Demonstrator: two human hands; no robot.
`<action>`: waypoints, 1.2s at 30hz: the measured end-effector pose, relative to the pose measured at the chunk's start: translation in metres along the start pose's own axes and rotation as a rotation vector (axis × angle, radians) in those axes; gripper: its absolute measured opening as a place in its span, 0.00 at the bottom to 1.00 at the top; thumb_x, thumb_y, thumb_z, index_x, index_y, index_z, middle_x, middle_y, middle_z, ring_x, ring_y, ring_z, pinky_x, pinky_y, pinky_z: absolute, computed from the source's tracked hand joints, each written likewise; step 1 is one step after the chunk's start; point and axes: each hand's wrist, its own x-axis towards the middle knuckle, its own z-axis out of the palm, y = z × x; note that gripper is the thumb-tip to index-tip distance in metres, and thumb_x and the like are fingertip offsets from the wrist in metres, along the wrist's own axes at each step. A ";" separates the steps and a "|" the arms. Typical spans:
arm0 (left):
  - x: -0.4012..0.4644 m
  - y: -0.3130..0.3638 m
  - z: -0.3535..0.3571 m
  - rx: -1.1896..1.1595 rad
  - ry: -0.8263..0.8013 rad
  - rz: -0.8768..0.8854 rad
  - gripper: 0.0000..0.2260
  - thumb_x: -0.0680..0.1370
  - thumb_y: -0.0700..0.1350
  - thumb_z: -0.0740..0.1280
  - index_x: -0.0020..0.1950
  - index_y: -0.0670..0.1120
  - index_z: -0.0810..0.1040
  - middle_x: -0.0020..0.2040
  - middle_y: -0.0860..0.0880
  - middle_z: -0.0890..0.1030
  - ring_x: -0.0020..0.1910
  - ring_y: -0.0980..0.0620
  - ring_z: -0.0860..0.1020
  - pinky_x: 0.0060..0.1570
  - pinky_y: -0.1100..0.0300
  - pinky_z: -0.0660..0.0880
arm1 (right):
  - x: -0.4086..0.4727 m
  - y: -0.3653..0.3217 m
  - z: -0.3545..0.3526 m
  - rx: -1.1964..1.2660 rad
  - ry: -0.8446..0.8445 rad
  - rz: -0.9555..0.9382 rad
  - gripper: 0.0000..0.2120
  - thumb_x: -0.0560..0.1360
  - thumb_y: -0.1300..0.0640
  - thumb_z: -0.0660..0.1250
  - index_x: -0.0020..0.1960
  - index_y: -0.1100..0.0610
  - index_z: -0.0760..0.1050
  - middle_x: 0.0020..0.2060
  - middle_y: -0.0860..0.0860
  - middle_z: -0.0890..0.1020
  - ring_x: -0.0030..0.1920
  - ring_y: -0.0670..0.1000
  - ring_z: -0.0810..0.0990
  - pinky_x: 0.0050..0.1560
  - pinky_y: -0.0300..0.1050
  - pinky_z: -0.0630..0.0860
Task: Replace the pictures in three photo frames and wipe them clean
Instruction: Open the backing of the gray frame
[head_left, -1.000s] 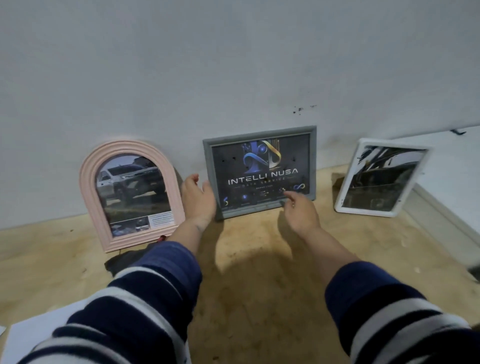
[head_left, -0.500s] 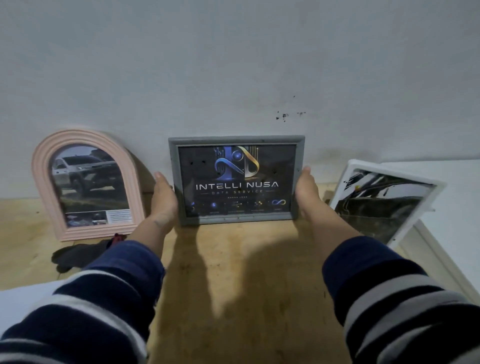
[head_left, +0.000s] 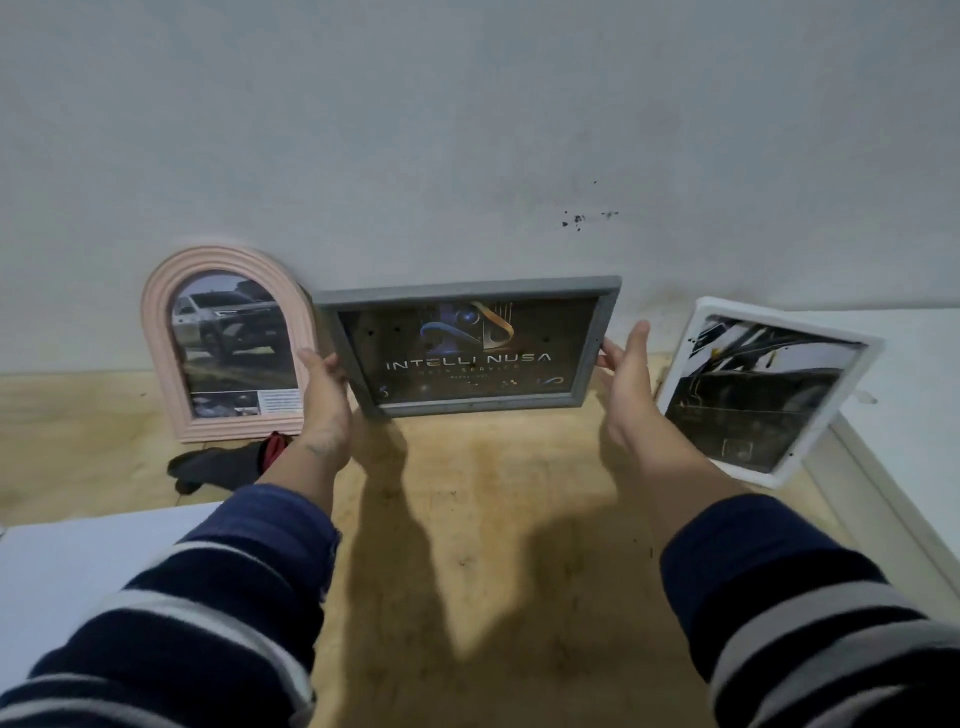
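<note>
a: where is the grey frame (head_left: 470, 347), and why is it held like that?

b: between a pink arched frame (head_left: 228, 343) and a white frame (head_left: 769, 387), near the wall, top tipped toward the viewer. probably lifted to reach its back.

a: the hands?

b: left hand (head_left: 324, 400) grips its left edge; right hand (head_left: 626, 382) touches the right edge, fingers fairly straight.

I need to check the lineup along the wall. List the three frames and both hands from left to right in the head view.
pink arched frame → left hand → grey frame → right hand → white frame
</note>
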 end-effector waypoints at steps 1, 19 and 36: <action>-0.009 0.001 -0.009 -0.007 0.001 0.003 0.33 0.81 0.63 0.39 0.71 0.46 0.70 0.69 0.48 0.72 0.71 0.51 0.67 0.73 0.52 0.52 | -0.005 0.004 -0.003 0.015 -0.010 -0.005 0.38 0.77 0.31 0.37 0.69 0.52 0.72 0.68 0.50 0.72 0.72 0.55 0.65 0.75 0.57 0.52; -0.101 -0.042 -0.112 0.148 -0.170 -0.108 0.30 0.80 0.64 0.47 0.58 0.42 0.76 0.57 0.46 0.79 0.57 0.48 0.76 0.61 0.55 0.70 | -0.125 0.092 -0.077 0.047 -0.069 0.097 0.37 0.76 0.30 0.45 0.66 0.55 0.74 0.63 0.54 0.78 0.64 0.54 0.74 0.70 0.52 0.66; -0.150 -0.113 -0.127 0.848 -0.019 0.084 0.26 0.80 0.64 0.50 0.71 0.48 0.64 0.68 0.44 0.72 0.66 0.41 0.71 0.66 0.46 0.64 | -0.150 0.160 -0.089 -0.349 0.014 0.152 0.26 0.70 0.49 0.58 0.69 0.43 0.71 0.65 0.46 0.76 0.57 0.53 0.77 0.64 0.54 0.72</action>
